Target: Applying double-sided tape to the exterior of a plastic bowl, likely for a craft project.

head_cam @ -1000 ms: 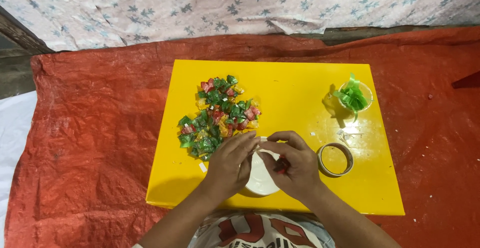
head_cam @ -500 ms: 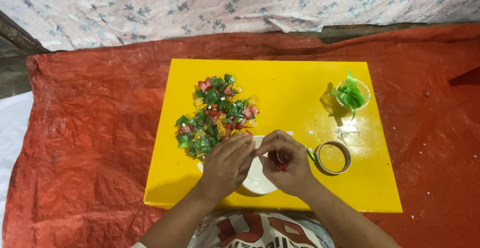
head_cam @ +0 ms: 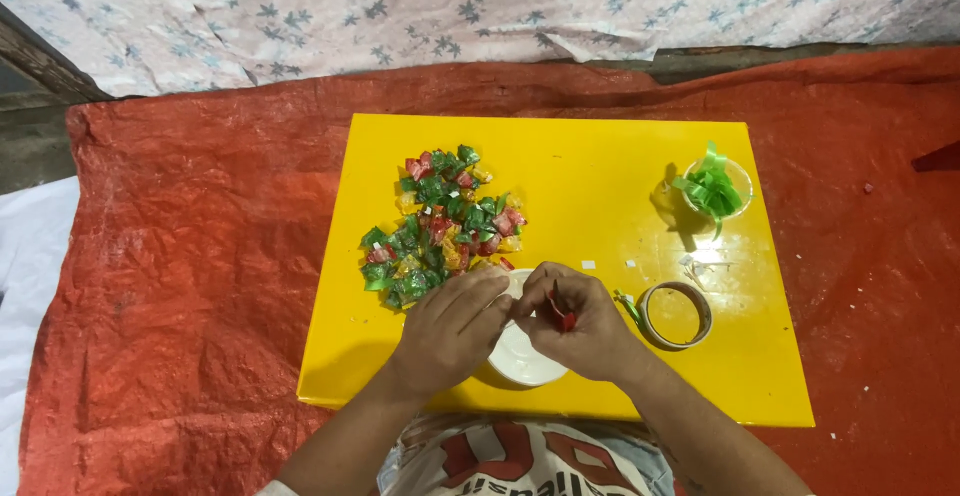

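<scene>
2 hands meet over a white dish [head_cam: 520, 361]: right hand [head_cam: 585, 331] pinches a red scrap [head_cam: 562, 316], left hand [head_cam: 450, 331] seemingly empty.

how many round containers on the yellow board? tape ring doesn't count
2. A small clear cup of green strips at the board's far right, and a white bowl at the near edge, partly hidden under both hands.
</scene>
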